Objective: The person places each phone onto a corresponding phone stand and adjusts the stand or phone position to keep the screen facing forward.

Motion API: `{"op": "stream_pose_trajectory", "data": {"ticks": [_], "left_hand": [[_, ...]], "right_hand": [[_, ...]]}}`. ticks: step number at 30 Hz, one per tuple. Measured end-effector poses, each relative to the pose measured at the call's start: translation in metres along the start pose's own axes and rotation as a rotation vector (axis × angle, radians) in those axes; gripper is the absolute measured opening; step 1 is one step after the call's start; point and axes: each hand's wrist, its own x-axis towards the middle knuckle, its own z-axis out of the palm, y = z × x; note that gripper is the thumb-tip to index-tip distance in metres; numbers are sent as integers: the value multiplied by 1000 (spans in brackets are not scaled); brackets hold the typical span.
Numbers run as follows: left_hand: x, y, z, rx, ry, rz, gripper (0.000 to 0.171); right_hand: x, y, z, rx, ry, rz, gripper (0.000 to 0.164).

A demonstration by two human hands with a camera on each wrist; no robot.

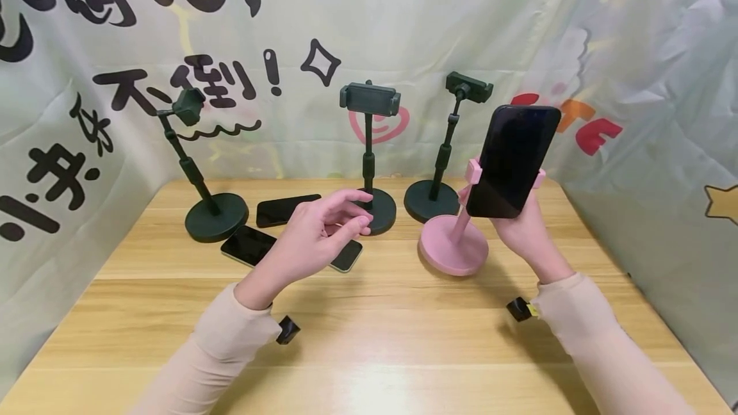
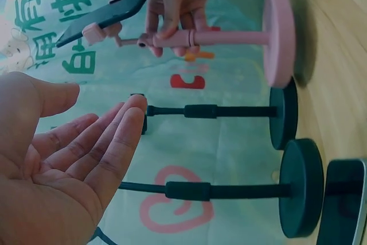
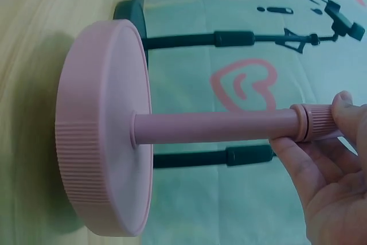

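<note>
A pink phone stand (image 1: 459, 245) holds a black phone (image 1: 515, 162) in its clamp, the phone leaning back. My right hand (image 1: 527, 229), partly hidden behind the phone in the head view, grips the stand's pole; the right wrist view shows thumb and fingers round its ribbed collar (image 3: 321, 123). Whether the pink base (image 3: 103, 130) touches the table cannot be told. My left hand (image 1: 317, 229) hovers with loosely bent fingers and nothing in it, in front of the middle dark green stand (image 1: 369, 159). Its palm (image 2: 57, 193) faces up in the left wrist view.
Other dark green stands rise at the left (image 1: 216, 216) and back right (image 1: 432, 200), their clamps without phones. Phones lie on the wooden table (image 1: 369, 344): a back one (image 1: 282, 210), a left one (image 1: 248, 245) and one partly under my left hand (image 1: 348, 256). Printed cloth hangs behind.
</note>
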Motion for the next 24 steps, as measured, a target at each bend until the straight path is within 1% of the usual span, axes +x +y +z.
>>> {"op": "stream_pose_trajectory", "data": {"ticks": [2,4,8,12,15,19,20,24], "left_hand": [[-1,-3,-2,14,2,-3,30],[-2,-5,-3,21,-2,-10,31],[-7,-11,-6,28,-21,-19,33],[-14,-16,-8,33,-39,-27,37],[-19,-21,-11,42,-42,-40,38],[-24,-25,-15,67,-36,-66,37],[-25,-26,-16,75,-34,-71,37],[-29,-31,-18,88,-30,-77,38]], "right_hand": [[1,4,-4,24,23,13,13],[1,7,-9,49,35,18,14],[1,12,-17,43,44,51,17],[3,16,-27,-59,54,113,20],[4,20,-37,-107,64,174,24],[7,23,-48,-137,75,241,25],[8,23,-51,-150,78,251,24],[12,24,-61,-157,82,265,30]]}}
